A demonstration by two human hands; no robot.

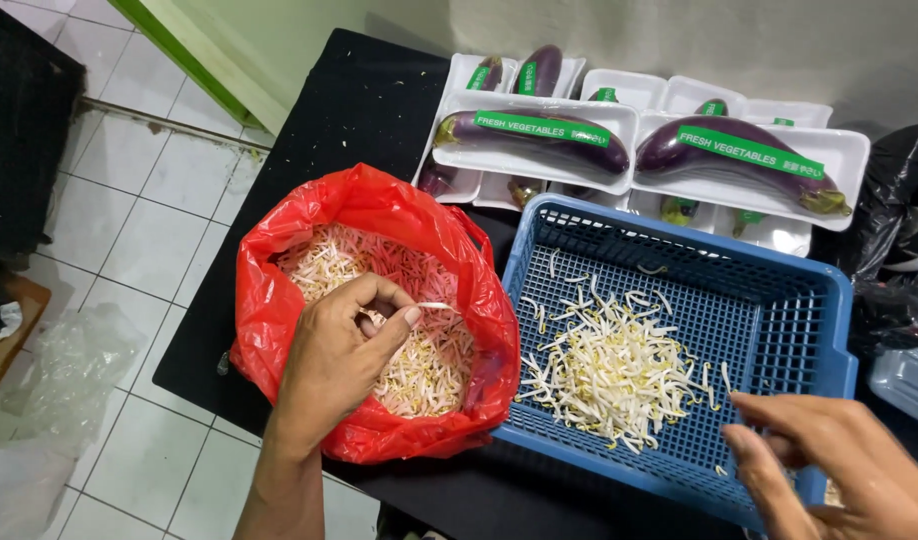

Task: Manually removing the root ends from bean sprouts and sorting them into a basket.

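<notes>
Nearest the camera, the right hand [839, 465] hovers over the near right corner of the blue plastic basket [779, 310], fingers loosely curled and grasping nothing that shows; its slack pose suits a hand that has nothing to carry; the left hand [344, 355] sits over the mouth of the red plastic bag [279, 300], thumb and forefinger pinched on a single bean sprout [434, 306], the other fingers folded in; the bag's rim is rolled open and slumped wide, which lets the hand reach the heap of sprouts [419, 370] inside; it stands at the near left edge of the black table [359, 110], touching the basket's left wall, so the two lie within one short reach; a looser pile of sprouts [614, 370] lies on the basket's slotted floor, towards its near side; behind, along the table's far edge, white trays of wrapped aubergines [534, 140] are stacked overlapping, well apart from both hands.
</notes>
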